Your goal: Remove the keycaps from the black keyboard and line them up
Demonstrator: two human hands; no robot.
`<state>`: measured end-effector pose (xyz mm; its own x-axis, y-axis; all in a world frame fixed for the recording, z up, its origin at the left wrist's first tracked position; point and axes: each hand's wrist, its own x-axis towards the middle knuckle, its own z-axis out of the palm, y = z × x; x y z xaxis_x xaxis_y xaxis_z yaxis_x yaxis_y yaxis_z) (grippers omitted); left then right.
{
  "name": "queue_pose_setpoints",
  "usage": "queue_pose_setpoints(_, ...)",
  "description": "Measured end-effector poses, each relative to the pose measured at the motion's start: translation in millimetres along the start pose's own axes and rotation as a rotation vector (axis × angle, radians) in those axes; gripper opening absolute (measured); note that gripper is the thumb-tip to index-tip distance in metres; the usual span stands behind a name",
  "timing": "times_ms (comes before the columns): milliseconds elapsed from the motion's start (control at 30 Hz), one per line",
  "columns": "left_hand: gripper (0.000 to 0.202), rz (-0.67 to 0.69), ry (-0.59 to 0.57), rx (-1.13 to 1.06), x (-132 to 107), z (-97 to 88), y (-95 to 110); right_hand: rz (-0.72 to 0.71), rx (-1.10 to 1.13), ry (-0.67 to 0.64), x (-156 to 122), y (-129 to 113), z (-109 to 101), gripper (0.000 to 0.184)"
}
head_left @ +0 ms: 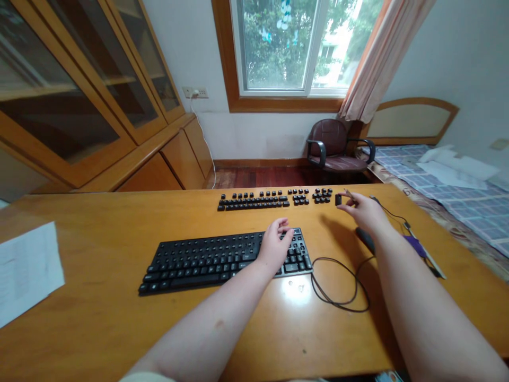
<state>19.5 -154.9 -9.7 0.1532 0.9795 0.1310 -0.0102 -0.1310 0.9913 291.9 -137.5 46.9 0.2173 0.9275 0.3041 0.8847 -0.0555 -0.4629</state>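
Note:
A black keyboard (207, 261) lies on the desk, bare of keycaps along its upper rows and partly at the number pad. My left hand (276, 244) rests over its right part, fingers loosely bent, thumb apart, nothing seen in it. Past the keyboard, loose black keycaps (254, 202) are set out in rows and small groups. At their right end, my right hand (360, 209) has its thumb and a finger about a taller black keycap (338, 199). Whether that keycap touches the desk I cannot tell.
A black cable (342, 306) loops right of the keyboard. Beneath my right forearm lies a dark object (365, 240); beyond it are a thin cord (392, 212) and a purple item (414, 245). Paper (29, 270) lies at the left. A chair (334, 143) stands behind the desk.

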Motion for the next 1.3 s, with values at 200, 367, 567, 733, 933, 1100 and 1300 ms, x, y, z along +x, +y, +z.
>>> queue_pose_setpoints(200,0.029,0.011,0.0,0.051,0,-0.3,3,0.103,-0.182,-0.338,53,56,15,0.043)
queue_pose_setpoints(367,0.028,0.039,0.003,0.091,0,-0.6,2,0.128,-0.213,-0.382,60,66,35,0.047)
queue_pose_setpoints(567,0.027,0.033,0.007,0.096,-1,-0.7,4,0.126,-0.258,-0.383,65,73,37,0.045)
queue_pose_setpoints(733,0.026,0.054,0.007,0.112,-1,-0.8,2,0.117,-0.289,-0.376,65,69,38,0.038)
queue_pose_setpoints(933,0.027,0.064,0.003,0.125,-1,-1.5,0,0.132,-0.305,-0.376,64,64,39,0.038)
queue_pose_setpoints(1100,0.027,0.066,-0.006,0.138,-2,-1.5,0,0.148,-0.268,-0.358,61,63,38,0.046)
queue_pose_setpoints(1300,0.027,0.052,-0.001,0.112,-2,-1.4,2,0.182,-0.216,-0.272,56,59,31,0.055)
